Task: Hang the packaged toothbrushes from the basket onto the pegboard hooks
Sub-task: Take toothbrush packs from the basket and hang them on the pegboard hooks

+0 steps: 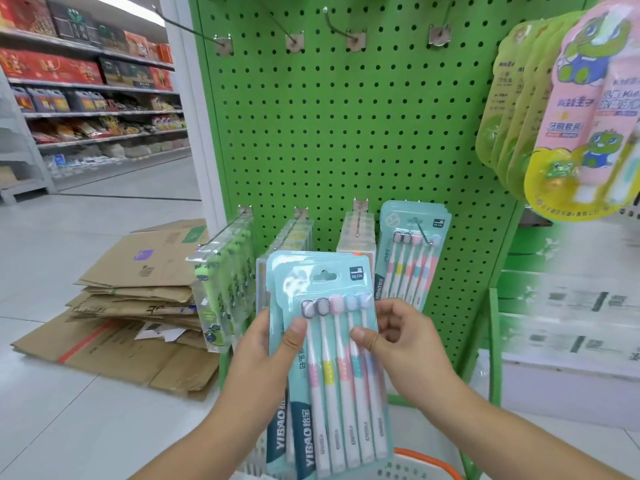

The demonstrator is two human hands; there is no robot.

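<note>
I hold a small stack of teal toothbrush packs (332,358) upright in front of the green pegboard (346,133). My left hand (266,351) grips the stack's left edge, thumb on the front. My right hand (398,341) pinches the front pack's right edge. Identical teal packs (412,251) hang on a lower-row hook (424,233) just up and right of my hands. The white basket (398,471) with an orange handle sits below, mostly hidden by the stack.
Three other lower hooks carry packs, including green-trimmed ones (221,289). Bare upper hooks (339,26) stick out of the board. Children's toothbrush packs (581,116) hang close at the upper right. Flattened cardboard (138,306) lies on the floor to the left. Store shelves (90,81) stand far left.
</note>
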